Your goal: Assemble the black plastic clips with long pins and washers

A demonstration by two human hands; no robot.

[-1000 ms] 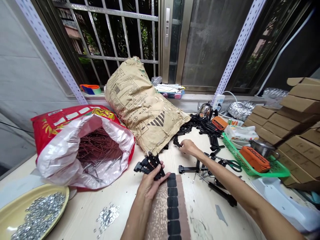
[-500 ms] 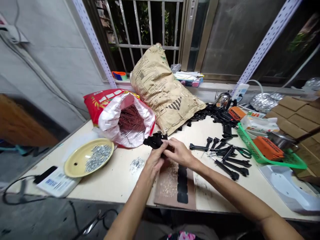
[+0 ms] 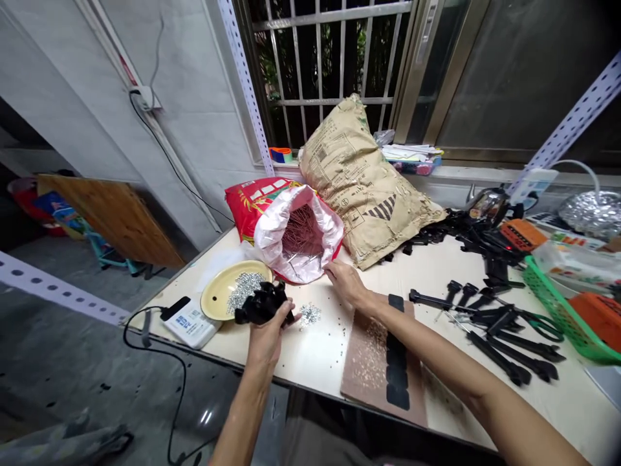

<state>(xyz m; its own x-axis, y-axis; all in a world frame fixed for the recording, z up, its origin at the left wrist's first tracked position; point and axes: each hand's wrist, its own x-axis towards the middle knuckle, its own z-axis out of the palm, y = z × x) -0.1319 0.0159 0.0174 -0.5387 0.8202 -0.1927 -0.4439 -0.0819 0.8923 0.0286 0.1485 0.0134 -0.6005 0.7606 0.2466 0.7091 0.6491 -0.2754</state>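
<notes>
My left hand (image 3: 272, 330) is closed around a bunch of black plastic parts (image 3: 262, 304), held over the table beside a yellow oval dish (image 3: 211, 304) of small metal pieces. My right hand (image 3: 345, 283) reaches to the rim of a red and white bag (image 3: 269, 226), its fingers drawn together at the bag's lower right edge. Whether those fingers pinch the rim or a thin piece is too small to tell. Inside the bag lie many thin reddish-brown rods (image 3: 303, 233). A small pile of metal pieces (image 3: 309, 315) lies just right of my left hand.
A brown board (image 3: 359, 388) with a row of black pads (image 3: 398, 375) lies near the front edge. Long black plastic pieces (image 3: 499, 356) and scissors (image 3: 543, 323) lie at right, by a green basket (image 3: 538, 285). A full paper sack (image 3: 359, 188) leans behind. A power bank (image 3: 191, 327) sits at left.
My hands were together over the board on the black parts. They have separated: the left carries the parts left toward the dish, the right has moved to the bag's rim. The view has turned left.
</notes>
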